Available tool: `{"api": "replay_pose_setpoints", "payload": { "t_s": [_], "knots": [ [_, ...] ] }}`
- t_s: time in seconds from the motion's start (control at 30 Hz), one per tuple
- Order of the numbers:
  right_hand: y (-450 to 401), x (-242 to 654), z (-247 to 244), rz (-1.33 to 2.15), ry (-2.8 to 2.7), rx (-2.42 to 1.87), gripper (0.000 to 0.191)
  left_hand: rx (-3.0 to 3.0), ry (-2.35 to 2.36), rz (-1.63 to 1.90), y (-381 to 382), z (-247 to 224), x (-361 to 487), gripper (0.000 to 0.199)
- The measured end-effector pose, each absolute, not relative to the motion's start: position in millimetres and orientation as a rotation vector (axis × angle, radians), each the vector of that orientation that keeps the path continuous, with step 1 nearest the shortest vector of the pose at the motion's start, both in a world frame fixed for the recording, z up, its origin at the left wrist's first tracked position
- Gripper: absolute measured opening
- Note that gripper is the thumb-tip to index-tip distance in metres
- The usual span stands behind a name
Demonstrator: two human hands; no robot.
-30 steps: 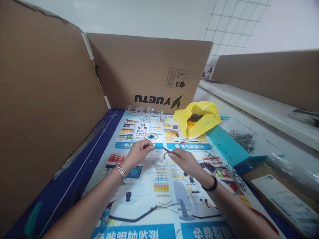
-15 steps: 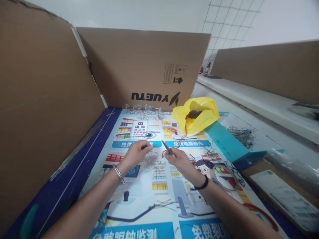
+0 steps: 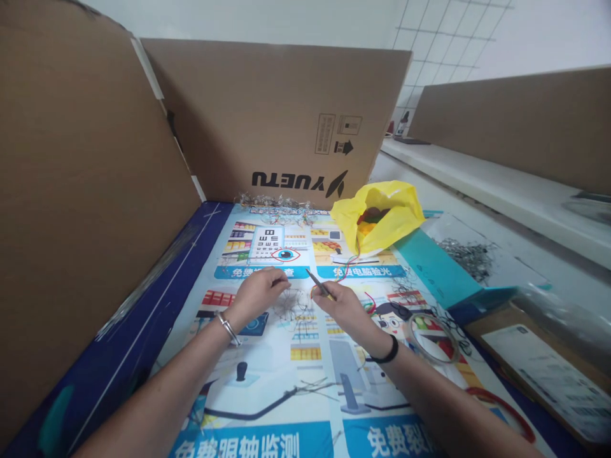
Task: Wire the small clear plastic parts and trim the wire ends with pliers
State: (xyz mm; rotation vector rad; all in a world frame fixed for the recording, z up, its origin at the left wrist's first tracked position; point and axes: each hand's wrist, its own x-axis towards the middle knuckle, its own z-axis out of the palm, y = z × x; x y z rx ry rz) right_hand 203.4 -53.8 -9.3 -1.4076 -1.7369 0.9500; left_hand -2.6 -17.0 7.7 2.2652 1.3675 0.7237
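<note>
- Pointing between 10 and 11 o'clock, the slim dark tool (image 3: 315, 279) slants lengthwise above the printed sheet (image 3: 267, 394), clasped in our right hand (image 3: 344, 308), which hides its rear.
- Whether our left hand (image 3: 261, 292), apart at 9 o'clock, pinches anything, we cannot tell.
- At 2 o'clock: crinkled yellow bag (image 3: 401, 217).

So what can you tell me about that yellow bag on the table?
The yellow bag looks thin and soft, perhaps plastic or fabric, with creased sides. It slumps at the far right of the printed sheet, in front of the cardboard panel, its mouth gaping open. Inside show bright yellow and dark reddish-brown contents, too unclear to name. Thin coloured strands trail from its near side. Neither the left hand nor the right hand touches it.
</note>
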Motion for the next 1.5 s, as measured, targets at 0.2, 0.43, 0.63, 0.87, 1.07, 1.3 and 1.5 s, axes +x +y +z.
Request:
{"api": "replay_pose_setpoints", "payload": {
  "t_s": [0.2,0.43,0.63,0.87,1.07,1.3,1.5],
  "knots": [
    [-54.2,204.0,-10.6,0.931,-1.647,-1.449,0.019,2.293,1.437,0.670,-16.2,6.4,-4.6,0.015],
    [-55.8,211.2,9.2,0.777,-2.019,-1.494,0.021,2.205,1.448,0.578,-13.3,8.2,-10.6,0.018],
    [-76.7,223.9,45.5,0.157,-2.654,-1.718,0.030,2.240,1.509,0.607,-12.8,12.6,-14.6,0.018],
    [-104.2,209.9,28.0,-0.211,-2.761,-1.580,0.019,2.287,1.460,0.602,-13.5,10.4,-13.5,0.017],
    [-101.6,208.5,26.3,-0.515,-2.820,-1.441,0.013,2.272,1.403,0.586,-15.3,13.0,-14.4,0.015],
    [-91.0,202.4,34.6,-0.675,-2.946,-1.193,0.016,2.279,1.359,0.570,-15.8,14.5,-14.4,0.017],
    [-85.1,201.8,32.9,-0.713,-2.973,-1.109,0.013,2.319,1.358,0.519,-14.7,15.7,-14.1,0.021]
  ]
}}
